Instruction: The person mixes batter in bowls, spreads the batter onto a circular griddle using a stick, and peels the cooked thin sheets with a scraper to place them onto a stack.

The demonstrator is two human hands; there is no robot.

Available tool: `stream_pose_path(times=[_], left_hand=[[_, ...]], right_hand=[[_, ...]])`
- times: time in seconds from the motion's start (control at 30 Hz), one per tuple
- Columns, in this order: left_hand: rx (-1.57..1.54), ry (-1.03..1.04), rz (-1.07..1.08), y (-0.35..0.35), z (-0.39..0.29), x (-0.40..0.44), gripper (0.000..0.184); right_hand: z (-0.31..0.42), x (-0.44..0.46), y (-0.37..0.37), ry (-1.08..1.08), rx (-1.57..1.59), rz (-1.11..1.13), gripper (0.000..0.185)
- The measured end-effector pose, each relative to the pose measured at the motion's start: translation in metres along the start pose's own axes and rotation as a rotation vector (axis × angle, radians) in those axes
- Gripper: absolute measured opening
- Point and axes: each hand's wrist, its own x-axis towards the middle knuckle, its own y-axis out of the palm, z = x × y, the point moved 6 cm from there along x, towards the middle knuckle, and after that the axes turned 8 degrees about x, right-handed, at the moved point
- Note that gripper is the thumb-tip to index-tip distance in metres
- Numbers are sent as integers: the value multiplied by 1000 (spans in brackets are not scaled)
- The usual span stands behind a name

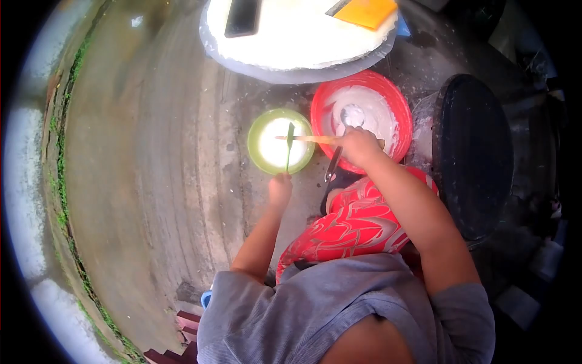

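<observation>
My left hand is closed around the lower end of a thin green tool, whose upper part lies over a green bowl of white material. My right hand grips a light wooden stick; its far end crosses the green tool above the bowl. Below my right hand, a dark-handled tool slants down at the rim of a red basin. Pale, thick material coats the basin's inside. What else my right hand may hold is hidden.
Beyond the bowls, a round white-topped surface bears a dark rectangular object and an orange-yellow piece. To the right stands a large black round object. Reddish-brown slats and a blue edge show at lower left.
</observation>
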Motion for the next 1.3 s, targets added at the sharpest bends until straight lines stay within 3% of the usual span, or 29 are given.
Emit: stream_pose_path(times=[0.17,0.23,0.3,0.37,0.4,0.43,0.5,0.53,0.6,0.63,0.67,0.7,0.73,0.77,0.87,0.9,0.93,0.97,1.03,1.1,1.23,1.3], left_hand=[[63,-142,43,9,37,28,32],[206,-33,-2,5,29,24,34],[212,-128,138,4,3,10,31],[906,2,-190,-30,-90,-26,37],[908,150,-233,-25,-102,-29,48],[908,170,-225,-17,-106,-26,48],[542,542,-144,12,-133,-26,42],[541,554,-135,19,-150,-25,42],[-437,-259,719,65,-153,-26,34],[-427,-253,731,74,-157,-17,34],[-575,-382,857,91,-158,-15,32],[-720,-519,981,105,-163,-16,30],[-863,-529,1048,110,-180,-13,30],[-1000,-647,1024,116,-192,-8,30],[-1138,-695,869,152,-192,23,30],[-1126,-695,877,169,-166,45,30],[-1136,-747,1169,199,-132,63,29],[-1130,-796,1462,214,-118,64,29],[-831,-500,1153,186,-136,40,26],[741,567,414,125,-200,27,24],[999,527,470,76,-242,15,26],[1037,494,357,70,-247,33,26]], right_hand=[[12,-32,-63,54,-179,-31,21],[2,-50,-82,64,-162,-5,24],[-23,-69,-87,54,-115,-68,25],[-35,-87,-99,55,-70,-143,28],[-39,-102,-109,134,-35,-109,29],[-44,-115,-114,210,1,-74,31],[-52,-150,-129,219,95,-149,35],[-50,-171,-143,237,174,-163,35],[-66,-218,-155,313,338,-240,34],[-76,-244,-158,323,454,-297,36],[-88,-270,-156,319,485,-356,37],[-100,-296,-150,560,615,-313,36],[-112,-317,-140,640,680,-377,36],[-124,-338,-126,719,746,-440,35],[-148,-369,-66,824,722,-515,32],[-150,-371,-47,645,521,-527,31],[-150,-371,-26,595,418,-519,31],[-155,-371,0,751,637,-452,30],[-162,-368,45,763,757,-503,30],[-161,-360,65,789,854,-462,30],[-172,-353,80,745,899,-520,31],[-174,-348,76,800,900,-481,32]])
